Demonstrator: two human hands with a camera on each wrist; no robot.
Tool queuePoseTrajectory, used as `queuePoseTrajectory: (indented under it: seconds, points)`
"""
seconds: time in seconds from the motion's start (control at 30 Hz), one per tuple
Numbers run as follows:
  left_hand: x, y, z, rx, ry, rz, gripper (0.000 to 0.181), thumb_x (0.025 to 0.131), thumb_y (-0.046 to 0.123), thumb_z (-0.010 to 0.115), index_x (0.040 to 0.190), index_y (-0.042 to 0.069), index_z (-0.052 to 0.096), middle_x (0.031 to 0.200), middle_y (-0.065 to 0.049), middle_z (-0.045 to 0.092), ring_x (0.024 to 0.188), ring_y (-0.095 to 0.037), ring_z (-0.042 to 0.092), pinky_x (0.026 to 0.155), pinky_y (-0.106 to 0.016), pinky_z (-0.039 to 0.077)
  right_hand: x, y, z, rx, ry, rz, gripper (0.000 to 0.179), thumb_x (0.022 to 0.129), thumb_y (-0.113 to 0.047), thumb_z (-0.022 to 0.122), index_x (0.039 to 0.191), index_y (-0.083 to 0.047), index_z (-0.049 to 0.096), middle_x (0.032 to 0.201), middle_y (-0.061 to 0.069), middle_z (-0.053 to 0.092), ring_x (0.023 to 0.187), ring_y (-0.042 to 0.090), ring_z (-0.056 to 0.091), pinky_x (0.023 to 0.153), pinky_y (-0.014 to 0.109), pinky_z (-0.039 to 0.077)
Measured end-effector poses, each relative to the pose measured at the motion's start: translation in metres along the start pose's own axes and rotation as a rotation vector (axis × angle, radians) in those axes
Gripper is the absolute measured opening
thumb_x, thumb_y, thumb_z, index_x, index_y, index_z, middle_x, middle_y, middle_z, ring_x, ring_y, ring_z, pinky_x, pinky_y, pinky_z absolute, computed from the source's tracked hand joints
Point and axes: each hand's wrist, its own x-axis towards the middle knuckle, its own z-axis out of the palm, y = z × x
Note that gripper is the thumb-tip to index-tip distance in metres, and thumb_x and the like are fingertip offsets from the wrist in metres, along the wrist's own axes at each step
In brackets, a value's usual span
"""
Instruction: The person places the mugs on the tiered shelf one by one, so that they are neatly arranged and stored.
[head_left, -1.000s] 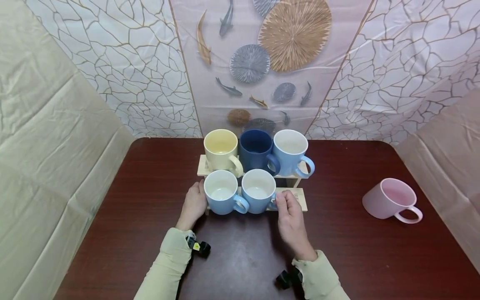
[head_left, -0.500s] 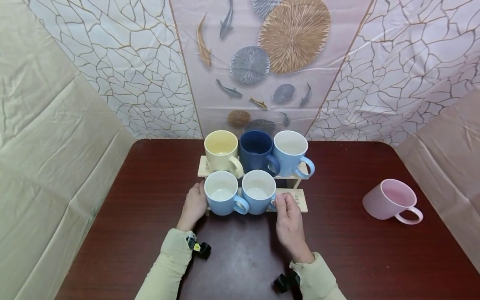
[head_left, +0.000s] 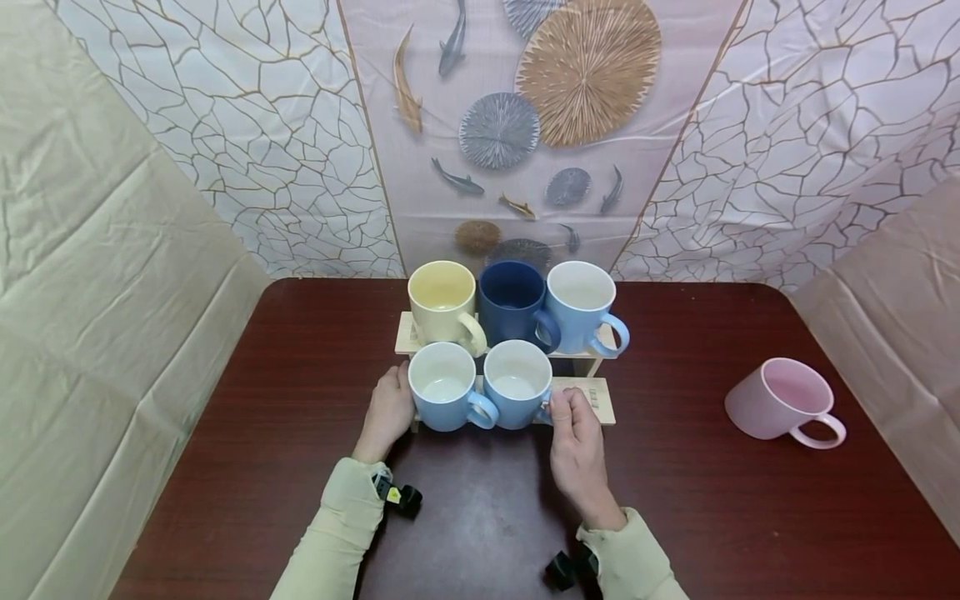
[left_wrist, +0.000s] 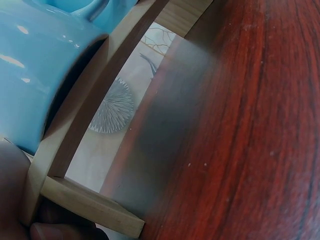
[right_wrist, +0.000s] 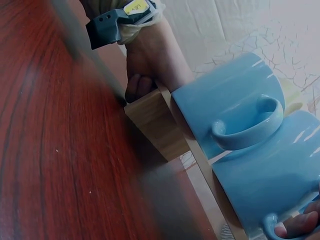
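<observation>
A two-tier wooden rack (head_left: pixel 598 398) stands at the middle of the table. My left hand (head_left: pixel 388 410) grips its lower left end, with fingers curled under the board (right_wrist: pixel 155 125) in the right wrist view. On the lower tier, a light-blue mug (head_left: pixel 442 410) stands beside that hand. A second light-blue mug (head_left: pixel 513 406) is upright to its right, very close or touching. My right hand (head_left: pixel 581 450) pinches this second mug's handle, mostly hidden by the fingers. The left wrist view shows the rack's underside, its leg (left_wrist: pixel 95 207) and part of a light-blue mug (left_wrist: pixel 40 70).
On the upper tier stand a yellow mug (head_left: pixel 442 321), a dark blue mug (head_left: pixel 510 321) and a light-blue mug (head_left: pixel 573 321). A pink mug (head_left: pixel 761 408) lies tilted on the table (head_left: pixel 675 500) at the right. A patterned cloth (head_left: pixel 300 150) hangs behind the table.
My right wrist has shifted slightly left, its fingers still at the mug's handle. The left hand, the rack and the mugs look unmoved.
</observation>
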Motion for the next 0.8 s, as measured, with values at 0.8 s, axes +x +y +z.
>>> queuePoseTrajectory:
  seconds: [0.8]
  points:
    - [0.0,0.001,-0.002,-0.001,-0.021,-0.012,0.046,0.107,0.032,0.028,0.086,0.002,0.056,0.075,-0.015,0.057,0.078,-0.03,0.06,0.071,-0.047,0.048,-0.001,0.006,0.0,-0.072,0.031,-0.022,0.025,0.103,-0.016,0.048,0.085,0.001,0.052,0.081,0.005,0.045,0.08,0.018,0.045,0.072,0.029,0.037]
